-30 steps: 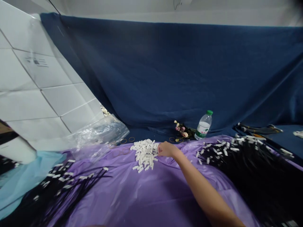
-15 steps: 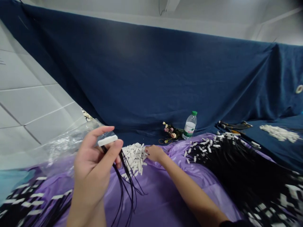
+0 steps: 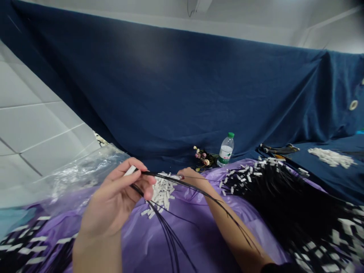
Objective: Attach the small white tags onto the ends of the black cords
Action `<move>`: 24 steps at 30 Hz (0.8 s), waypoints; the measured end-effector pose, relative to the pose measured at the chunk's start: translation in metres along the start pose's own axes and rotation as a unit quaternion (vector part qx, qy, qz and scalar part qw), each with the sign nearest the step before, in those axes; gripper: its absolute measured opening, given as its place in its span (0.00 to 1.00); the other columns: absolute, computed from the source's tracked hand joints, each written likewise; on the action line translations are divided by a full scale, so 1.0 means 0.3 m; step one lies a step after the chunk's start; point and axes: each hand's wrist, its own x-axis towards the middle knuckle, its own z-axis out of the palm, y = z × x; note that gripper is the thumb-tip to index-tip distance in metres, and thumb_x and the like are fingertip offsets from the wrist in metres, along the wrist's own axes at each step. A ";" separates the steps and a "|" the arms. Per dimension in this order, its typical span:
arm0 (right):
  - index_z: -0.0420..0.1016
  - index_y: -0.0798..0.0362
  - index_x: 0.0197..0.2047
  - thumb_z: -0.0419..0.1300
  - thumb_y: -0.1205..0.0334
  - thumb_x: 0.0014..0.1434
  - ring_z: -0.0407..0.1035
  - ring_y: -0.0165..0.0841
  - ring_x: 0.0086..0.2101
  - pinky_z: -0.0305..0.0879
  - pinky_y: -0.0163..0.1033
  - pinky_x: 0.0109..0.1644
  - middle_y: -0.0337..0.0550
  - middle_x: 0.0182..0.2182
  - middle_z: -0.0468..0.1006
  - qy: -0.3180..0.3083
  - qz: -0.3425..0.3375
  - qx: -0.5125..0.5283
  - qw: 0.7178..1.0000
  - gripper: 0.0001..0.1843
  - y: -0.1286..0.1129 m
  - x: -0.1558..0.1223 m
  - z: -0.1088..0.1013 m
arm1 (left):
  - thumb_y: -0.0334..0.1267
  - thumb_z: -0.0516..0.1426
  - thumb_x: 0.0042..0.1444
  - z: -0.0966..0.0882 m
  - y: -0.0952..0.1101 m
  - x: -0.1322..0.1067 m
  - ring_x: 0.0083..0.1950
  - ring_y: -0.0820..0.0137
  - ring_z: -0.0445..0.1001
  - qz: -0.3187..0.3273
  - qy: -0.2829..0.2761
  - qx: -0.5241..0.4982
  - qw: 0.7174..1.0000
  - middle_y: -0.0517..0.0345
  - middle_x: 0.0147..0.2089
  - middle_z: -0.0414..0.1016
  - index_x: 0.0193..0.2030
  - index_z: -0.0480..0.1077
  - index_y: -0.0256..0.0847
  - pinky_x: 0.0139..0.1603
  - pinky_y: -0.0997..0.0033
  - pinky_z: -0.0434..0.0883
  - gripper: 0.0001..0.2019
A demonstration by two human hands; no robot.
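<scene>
My left hand is raised, thumb and fingers pinching a white plastic connector with several thin black wires. One bunch of those wires arcs to the right across my right forearm; another hangs down over the purple sheet. My right hand is bent at the right edge of a pile of small white connectors. Its fingers are curled together, and I cannot make out what, if anything, is between them.
A purple plastic sheet covers the work surface. Heaps of black wires with white connectors lie at right and lower left. Behind are a water bottle, artificial flowers, pliers, more white pieces and a blue curtain.
My left hand has turned, tilting the connector and swinging its wires out to the right. My right hand has lifted slightly and moved a little right, off the pile's middle.
</scene>
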 end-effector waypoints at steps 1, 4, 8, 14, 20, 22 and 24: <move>0.71 0.56 0.50 0.58 0.55 0.64 0.72 0.34 0.41 0.73 0.44 0.44 0.45 0.45 0.75 -0.007 -0.012 0.017 1.000 0.15 0.012 -0.003 -0.033 | 0.38 0.59 0.50 -0.005 0.002 0.002 0.19 0.70 0.72 0.000 0.007 -0.018 1.000 0.51 0.24 0.77 0.31 0.72 0.40 0.20 0.74 0.68 0.04; 0.72 0.57 0.46 0.59 0.56 0.64 0.72 0.31 0.36 0.72 0.41 0.41 0.43 0.40 0.76 0.020 -0.025 0.061 0.998 0.13 0.057 -0.028 -0.146 | 0.39 0.55 0.54 -0.014 0.005 0.013 0.18 0.71 0.70 -0.005 0.042 -0.048 0.998 0.49 0.23 0.77 0.30 0.72 0.39 0.20 0.73 0.68 0.07; 0.74 0.55 0.46 0.60 0.59 0.60 0.70 0.27 0.30 0.68 0.34 0.35 0.38 0.31 0.75 0.125 -0.017 0.122 0.985 0.12 0.125 -0.113 -0.303 | 0.36 0.55 0.54 -0.020 0.006 0.038 0.18 0.68 0.72 -0.001 0.069 -0.043 0.997 0.51 0.22 0.77 0.30 0.69 0.38 0.21 0.71 0.68 0.05; 0.71 0.54 0.45 0.60 0.51 0.57 0.66 0.26 0.24 0.63 0.33 0.27 0.38 0.30 0.72 0.268 0.002 0.198 0.943 0.17 0.136 -0.284 -0.462 | 0.34 0.55 0.53 -0.025 -0.018 0.068 0.27 0.63 0.77 0.000 0.004 -0.012 1.000 0.45 0.29 0.80 0.33 0.70 0.35 0.30 0.66 0.72 0.05; 0.72 0.51 0.40 0.67 0.58 0.54 0.72 0.29 0.29 0.69 0.34 0.33 0.39 0.30 0.75 0.266 -0.088 0.336 0.899 0.12 -0.064 -0.365 -0.474 | 0.31 0.53 0.53 0.009 -0.080 0.092 0.34 0.63 0.78 -0.020 -0.073 0.000 0.997 0.45 0.33 0.80 0.35 0.74 0.33 0.40 0.65 0.71 0.08; 0.72 0.51 0.39 0.68 0.59 0.54 0.71 0.27 0.27 0.69 0.33 0.31 0.37 0.28 0.74 0.229 -0.100 0.346 0.904 0.12 -0.136 -0.360 -0.454 | 0.30 0.52 0.50 0.028 -0.100 0.098 0.34 0.64 0.76 -0.014 -0.083 0.005 0.996 0.46 0.31 0.79 0.33 0.74 0.33 0.39 0.66 0.70 0.09; 0.73 0.52 0.37 0.68 0.59 0.53 0.70 0.27 0.27 0.68 0.33 0.31 0.37 0.28 0.74 0.195 -0.103 0.347 0.912 0.11 -0.190 -0.346 -0.431 | 0.29 0.51 0.46 0.045 -0.119 0.102 0.32 0.67 0.73 -0.002 -0.088 0.024 0.996 0.49 0.28 0.76 0.32 0.73 0.33 0.34 0.70 0.67 0.10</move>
